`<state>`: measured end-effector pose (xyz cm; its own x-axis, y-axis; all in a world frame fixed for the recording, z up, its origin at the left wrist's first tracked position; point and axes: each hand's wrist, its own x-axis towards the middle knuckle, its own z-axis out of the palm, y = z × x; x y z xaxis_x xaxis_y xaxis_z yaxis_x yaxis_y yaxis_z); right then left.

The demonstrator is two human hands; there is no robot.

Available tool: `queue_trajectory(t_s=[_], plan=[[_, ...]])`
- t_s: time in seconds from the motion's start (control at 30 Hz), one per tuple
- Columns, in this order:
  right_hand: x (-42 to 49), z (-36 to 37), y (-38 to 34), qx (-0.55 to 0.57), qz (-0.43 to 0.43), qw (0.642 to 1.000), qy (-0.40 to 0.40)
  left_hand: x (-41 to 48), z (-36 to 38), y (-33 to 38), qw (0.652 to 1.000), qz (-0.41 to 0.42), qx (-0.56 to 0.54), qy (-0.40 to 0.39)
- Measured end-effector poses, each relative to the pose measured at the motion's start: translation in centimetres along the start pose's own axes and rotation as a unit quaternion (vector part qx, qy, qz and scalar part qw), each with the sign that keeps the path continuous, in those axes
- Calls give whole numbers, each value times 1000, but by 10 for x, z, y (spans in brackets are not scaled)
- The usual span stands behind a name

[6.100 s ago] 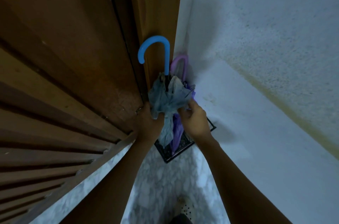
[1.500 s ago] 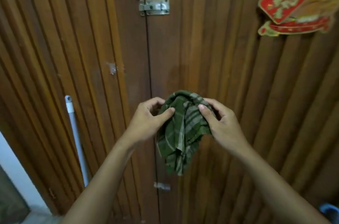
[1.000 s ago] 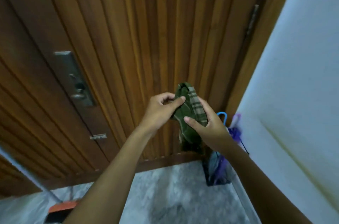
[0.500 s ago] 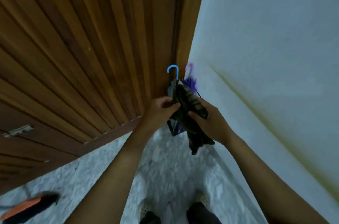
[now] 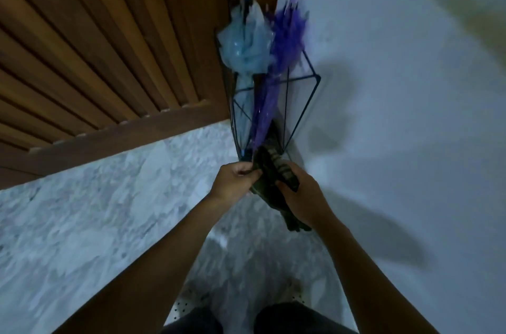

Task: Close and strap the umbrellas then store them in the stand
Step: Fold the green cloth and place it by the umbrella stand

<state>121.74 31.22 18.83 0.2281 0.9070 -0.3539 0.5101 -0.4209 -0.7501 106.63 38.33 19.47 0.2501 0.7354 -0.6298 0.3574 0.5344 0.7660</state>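
Head view, centre: left hand and right hand pinch the green umbrella with curled fingers; probably light, floppy, best gripped mid-bundle.

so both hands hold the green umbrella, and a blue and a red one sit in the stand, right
Not quite: the head view shows a purple umbrella, not red, beside the blue umbrella in the stand. The left hand and right hand do hold the green umbrella.
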Motion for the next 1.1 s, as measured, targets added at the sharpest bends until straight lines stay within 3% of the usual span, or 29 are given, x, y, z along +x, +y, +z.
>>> queue_trajectory(t_s=[0.1,0.23,0.3,0.37,0.43,0.6,0.8,0.9,1.1], plan=[[44,60,82,-9,13,1000,2,74,14,-80,999,-43,6,-31],[96,131,170,6,13,1000,28,166,20,-175,998,-37,37,-29],[117,154,210,12,7,999,44,212,16,-221,981,-19,193,-6],[134,168,245,-6,-16,997,78,246,10,-258,922,-13,384,45],[149,171,271,-51,-38,989,133,271,2,-285,893,3,442,86],[200,147,287,-152,-54,956,245,306,-17,-314,867,14,490,86],[242,149,313,-297,-48,932,200,315,-19,-322,859,10,506,82],[244,174,348,-279,-57,942,175,318,-20,-324,858,12,508,77],[236,245,345,-227,-78,932,271,321,-20,-323,862,13,503,64]])
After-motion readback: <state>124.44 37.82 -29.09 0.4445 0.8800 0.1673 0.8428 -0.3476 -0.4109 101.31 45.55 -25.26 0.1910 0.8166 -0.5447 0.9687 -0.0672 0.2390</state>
